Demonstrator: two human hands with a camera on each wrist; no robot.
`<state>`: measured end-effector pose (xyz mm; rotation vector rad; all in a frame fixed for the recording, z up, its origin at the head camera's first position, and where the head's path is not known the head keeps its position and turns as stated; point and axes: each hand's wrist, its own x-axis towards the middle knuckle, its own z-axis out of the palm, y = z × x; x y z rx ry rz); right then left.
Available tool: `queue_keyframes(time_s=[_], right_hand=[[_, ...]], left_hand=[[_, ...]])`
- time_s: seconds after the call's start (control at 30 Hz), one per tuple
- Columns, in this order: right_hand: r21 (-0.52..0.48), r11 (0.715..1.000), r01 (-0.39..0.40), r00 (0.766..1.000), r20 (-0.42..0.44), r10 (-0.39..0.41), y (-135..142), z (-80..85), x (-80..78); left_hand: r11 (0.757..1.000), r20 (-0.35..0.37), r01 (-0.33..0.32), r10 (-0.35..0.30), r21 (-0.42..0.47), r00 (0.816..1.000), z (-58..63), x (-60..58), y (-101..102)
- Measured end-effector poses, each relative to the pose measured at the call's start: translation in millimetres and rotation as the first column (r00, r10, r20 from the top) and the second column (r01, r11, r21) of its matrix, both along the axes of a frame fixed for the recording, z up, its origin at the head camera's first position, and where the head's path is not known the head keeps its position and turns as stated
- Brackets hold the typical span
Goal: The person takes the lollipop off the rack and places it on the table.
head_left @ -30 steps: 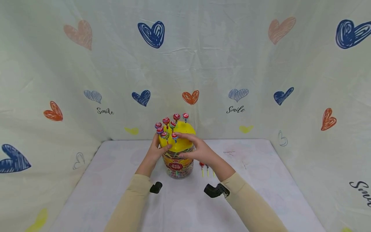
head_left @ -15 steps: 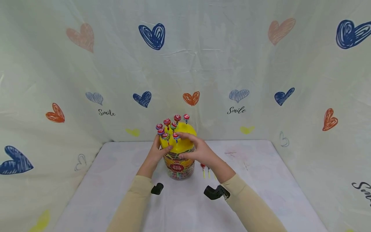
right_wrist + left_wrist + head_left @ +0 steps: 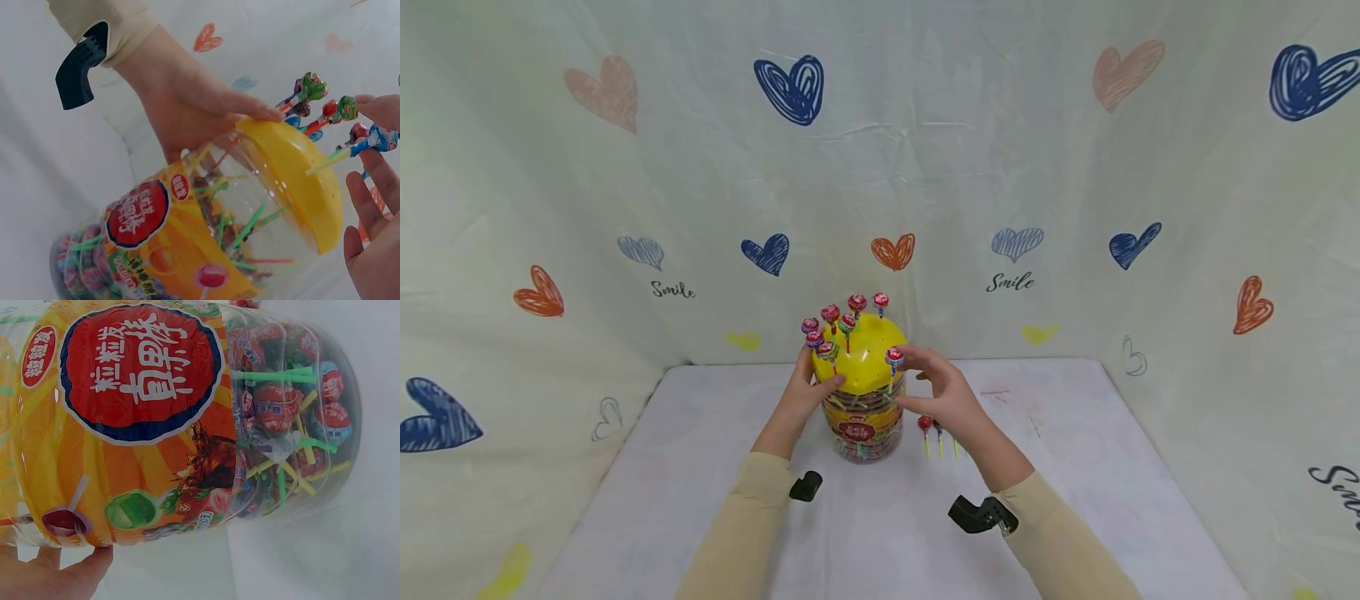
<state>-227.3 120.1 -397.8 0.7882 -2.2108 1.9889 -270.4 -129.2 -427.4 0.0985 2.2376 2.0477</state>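
Note:
A clear jar full of wrapped lollipops stands on the table, its orange label facing front. Several lollipops stand up from its domed yellow lid, mostly on the left and back. My left hand holds the jar's left side near the lid, thumb at the lid's edge; fingers touch the jar in the left wrist view. At the lid's right side, my right hand pinches a blue-wrapped lollipop. Its yellow stick points toward the lid, the end overlapping the yellow dome in the right wrist view.
Right of the jar, a few lollipops with yellow-green sticks lie on the white table, partly behind the right hand. A pale curtain printed with hearts hangs behind the table. Black wrist cameras sit by both sleeves.
My right hand has moved right across the lid's front, and the lollipop at its fingers has moved with it. The left hand and the jar stay in place.

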Motion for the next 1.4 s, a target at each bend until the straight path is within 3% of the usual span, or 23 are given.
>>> queue_keyframes(time_s=[0.27,0.4,0.5,0.7,0.97,1.4], right_hand=[[-0.105,0.994,-0.02,0.998,0.055,0.026,21,-31.1,8.3],[-0.177,0.984,-0.008,0.987,0.157,0.036,30,-46.8,14.8],[-0.203,0.979,0.034,0.964,0.264,0.021,37,-60.6,20.1],[-0.123,0.986,0.112,0.923,0.381,-0.057,46,-95.3,21.5],[-0.062,0.988,0.141,0.857,0.508,-0.09,47,-136.9,23.0],[0.058,0.988,0.143,0.829,0.538,-0.152,45,-161.2,20.3]], left_hand=[[1.0,0.002,-0.017,0.017,-0.014,1.0,-3.4,-0.1,-1],[0.999,0.019,-0.029,0.029,-0.027,0.999,-2.9,0.5,-1],[0.999,0.025,-0.032,0.033,-0.031,0.999,-2.0,0.9,0],[0.999,0.028,-0.036,0.037,-0.031,0.999,-0.8,0.7,0],[1.0,0.03,-0.025,0.025,-0.019,0.999,-0.1,0.0,0],[0.999,0.041,-0.029,0.03,-0.024,0.999,0.8,-1.2,0]])
